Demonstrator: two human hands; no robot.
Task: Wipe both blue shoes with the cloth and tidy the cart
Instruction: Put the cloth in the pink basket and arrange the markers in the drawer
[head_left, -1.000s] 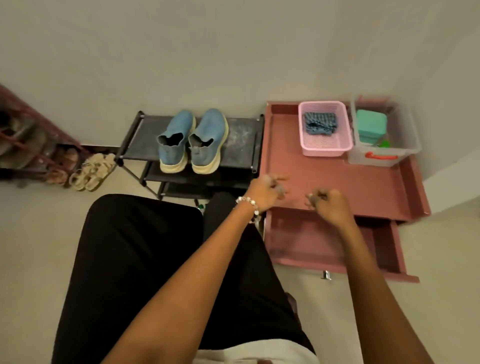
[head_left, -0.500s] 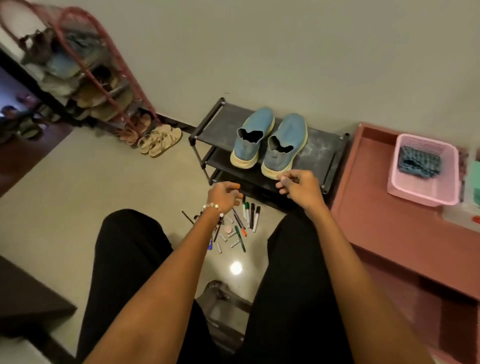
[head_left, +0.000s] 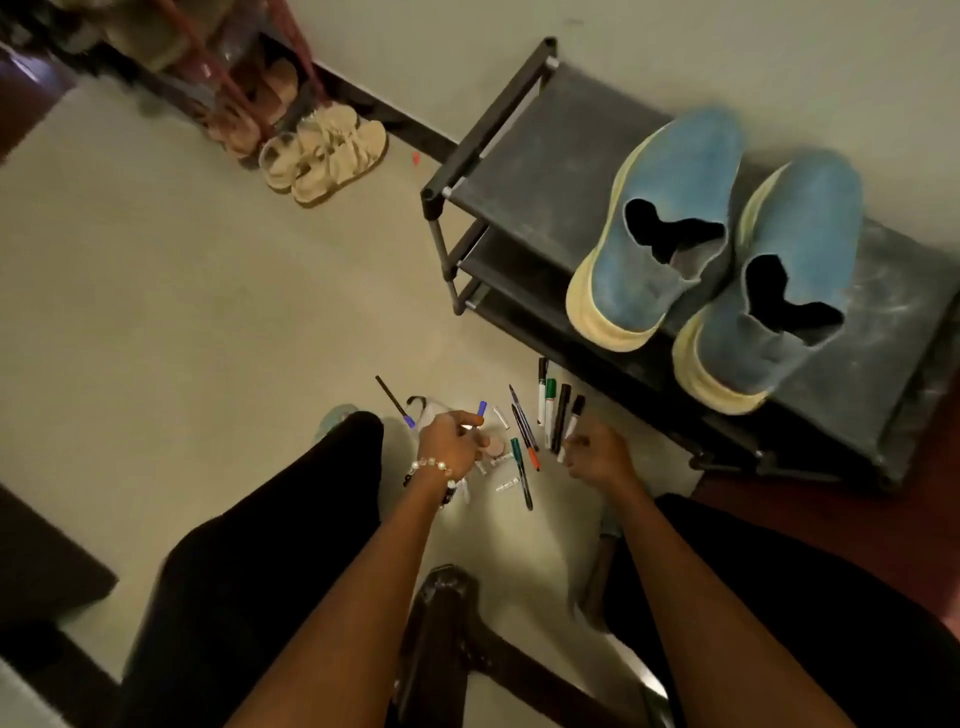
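Two blue shoes with cream soles stand side by side on the top shelf of a black shoe rack (head_left: 524, 171): the left shoe (head_left: 675, 171) and the right shoe (head_left: 800, 208). On the floor in front of the rack lie several pens and markers (head_left: 550, 410). My left hand (head_left: 449, 444) is down among them, its fingers curled, pinching a blue-capped pen (head_left: 482, 407). My right hand (head_left: 597, 457) has curled fingers at the lower end of a black-capped white marker (head_left: 574, 415); whether it grips the marker is unclear. The cloth is out of view.
Beige sandals (head_left: 322, 156) lie by a red shoe stand (head_left: 234, 78) at the back left. A dark wooden stool leg (head_left: 441, 649) sits between my knees. Dark furniture (head_left: 41, 561) is at the left edge. A reddish surface (head_left: 924, 530) shows at the right.
The view has swung left and down from the pink cart to the floor. Both hands have dropped from in front of the shoes to the scattered pens.
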